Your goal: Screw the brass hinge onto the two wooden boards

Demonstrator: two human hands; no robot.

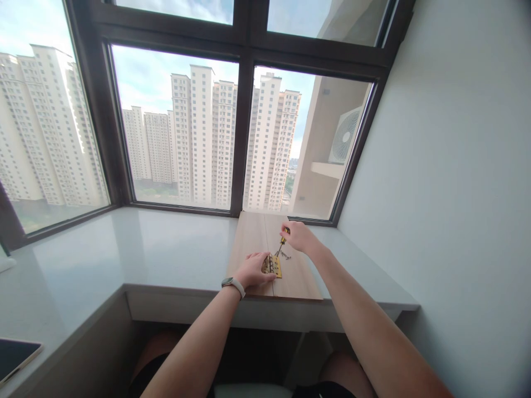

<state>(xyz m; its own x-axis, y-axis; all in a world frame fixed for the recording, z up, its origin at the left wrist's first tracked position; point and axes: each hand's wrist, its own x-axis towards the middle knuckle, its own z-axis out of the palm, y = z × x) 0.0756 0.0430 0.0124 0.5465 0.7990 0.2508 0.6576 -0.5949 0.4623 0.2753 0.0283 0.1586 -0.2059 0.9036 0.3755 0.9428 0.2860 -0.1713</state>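
Observation:
A brass-coloured hinge (277, 267) lies on a pale wooden board (250, 235), one leaf flat and the other raised at the left. My left hand (253, 270), a watch on its wrist, grips the raised leaf and knuckle side, with the thumb near the front edge. In my right hand (299, 236) is a screwdriver (282, 241) with a yellow and black handle, held from above at a tilt. Its shaft points down to the far edge of the flat leaf; whether the tip sits in a screw is too small to tell. Several loose screws (286, 256) lie just beyond the hinge.
The board rests on a white counter (178, 249), slightly past its front edge. A dark-framed window (243, 132) stands behind it, and a white wall (448, 166) rises at the right. A phone or tablet (16, 356) lies at the lower left.

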